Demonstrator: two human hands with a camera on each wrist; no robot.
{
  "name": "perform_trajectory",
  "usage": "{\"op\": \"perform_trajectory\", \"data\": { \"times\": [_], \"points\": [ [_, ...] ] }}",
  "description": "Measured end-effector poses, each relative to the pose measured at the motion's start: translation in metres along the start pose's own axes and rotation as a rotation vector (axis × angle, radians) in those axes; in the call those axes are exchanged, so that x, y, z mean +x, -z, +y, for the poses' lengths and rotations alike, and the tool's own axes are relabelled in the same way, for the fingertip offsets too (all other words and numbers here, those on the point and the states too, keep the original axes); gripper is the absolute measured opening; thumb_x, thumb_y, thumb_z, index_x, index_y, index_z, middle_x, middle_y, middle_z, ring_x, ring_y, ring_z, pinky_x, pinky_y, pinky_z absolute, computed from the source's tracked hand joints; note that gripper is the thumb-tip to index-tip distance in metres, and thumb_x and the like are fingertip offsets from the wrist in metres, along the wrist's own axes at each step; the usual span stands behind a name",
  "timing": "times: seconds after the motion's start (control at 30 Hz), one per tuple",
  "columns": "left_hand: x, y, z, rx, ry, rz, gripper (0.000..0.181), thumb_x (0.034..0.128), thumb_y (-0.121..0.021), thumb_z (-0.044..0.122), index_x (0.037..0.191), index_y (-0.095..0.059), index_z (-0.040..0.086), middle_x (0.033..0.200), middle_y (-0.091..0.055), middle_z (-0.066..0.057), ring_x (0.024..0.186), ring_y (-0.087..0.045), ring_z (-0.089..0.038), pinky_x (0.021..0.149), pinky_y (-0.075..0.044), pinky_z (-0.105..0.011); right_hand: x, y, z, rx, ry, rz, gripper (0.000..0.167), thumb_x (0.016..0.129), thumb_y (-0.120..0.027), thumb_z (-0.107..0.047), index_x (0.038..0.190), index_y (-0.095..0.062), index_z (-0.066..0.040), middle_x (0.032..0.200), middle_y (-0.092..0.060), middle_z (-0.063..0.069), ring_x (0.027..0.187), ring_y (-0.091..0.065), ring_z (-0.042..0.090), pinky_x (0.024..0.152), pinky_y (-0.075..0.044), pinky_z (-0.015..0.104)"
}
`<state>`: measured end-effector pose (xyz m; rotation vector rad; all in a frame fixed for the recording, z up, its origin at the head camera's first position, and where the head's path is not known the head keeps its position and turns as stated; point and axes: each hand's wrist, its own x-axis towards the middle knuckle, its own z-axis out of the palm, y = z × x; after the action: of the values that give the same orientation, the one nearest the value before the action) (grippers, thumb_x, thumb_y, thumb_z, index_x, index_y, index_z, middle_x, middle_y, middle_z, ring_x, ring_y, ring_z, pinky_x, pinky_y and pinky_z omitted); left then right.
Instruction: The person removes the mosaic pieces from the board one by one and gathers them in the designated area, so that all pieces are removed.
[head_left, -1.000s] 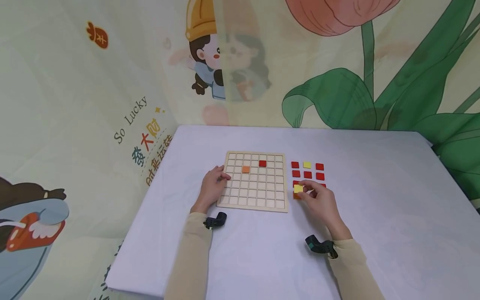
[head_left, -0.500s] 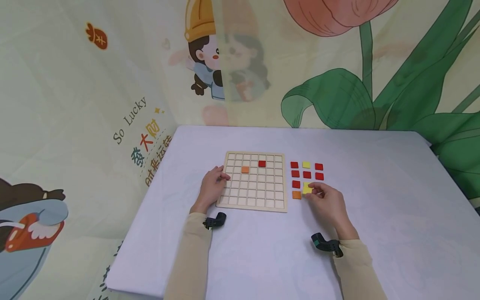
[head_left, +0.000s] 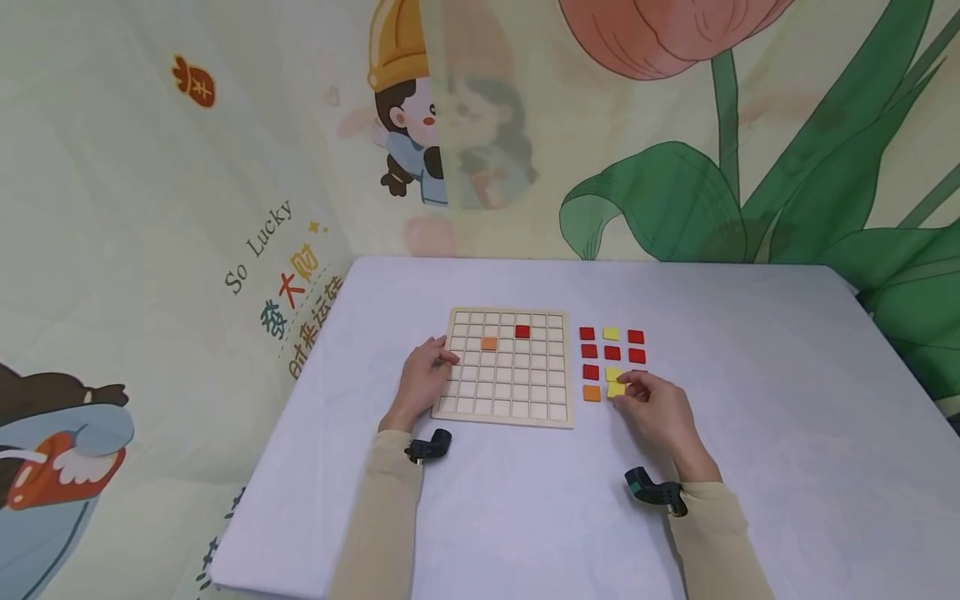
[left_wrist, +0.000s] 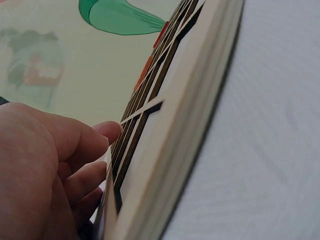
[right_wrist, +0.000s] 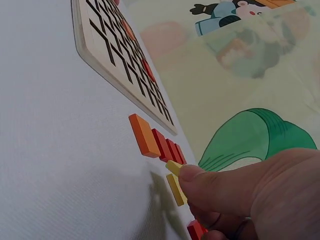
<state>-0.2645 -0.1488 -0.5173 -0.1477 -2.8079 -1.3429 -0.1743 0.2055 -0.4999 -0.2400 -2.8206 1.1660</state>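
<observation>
A square wooden grid board lies mid-table, with one orange tile and one red tile in its cells. My left hand holds its left edge; in the left wrist view, curled fingers touch the frame. Right of the board, my right hand pinches a small yellow tile between thumb and fingers. The right wrist view shows that tile slightly raised, above another yellow tile lying on the cloth. Part of the held tile is hidden by the fingertips.
Loose tiles stand in rows right of the board: several red ones, a yellow one at the back and an orange one at the front left. A red tile is mostly behind my right hand. White cloth covers the table.
My right hand has carried the yellow tile rightward from over the orange tile, then slightly toward me, uncovering another yellow tile behind it. My left hand and the board have stayed in place.
</observation>
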Motion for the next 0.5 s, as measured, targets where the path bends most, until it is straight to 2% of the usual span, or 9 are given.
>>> {"op": "perform_trajectory", "data": {
  "times": [0.5],
  "points": [
    [0.0009, -0.0013, -0.0020, -0.013, 0.002, -0.007, 0.017, 0.0942, -0.052, 0.007, 0.096, -0.069, 0.009, 0.150, -0.044, -0.009, 0.146, -0.026, -0.024, 0.124, -0.011, -0.036, 0.0012, -0.0023, 0.0020, -0.034, -0.031, -0.064, 0.030, 0.085, -0.074, -0.007, 0.114, -0.065, -0.002, 0.088, -0.058, 0.010, 0.083, -0.050, 0.025, 0.061, -0.046, 0.026]
  ]
}}
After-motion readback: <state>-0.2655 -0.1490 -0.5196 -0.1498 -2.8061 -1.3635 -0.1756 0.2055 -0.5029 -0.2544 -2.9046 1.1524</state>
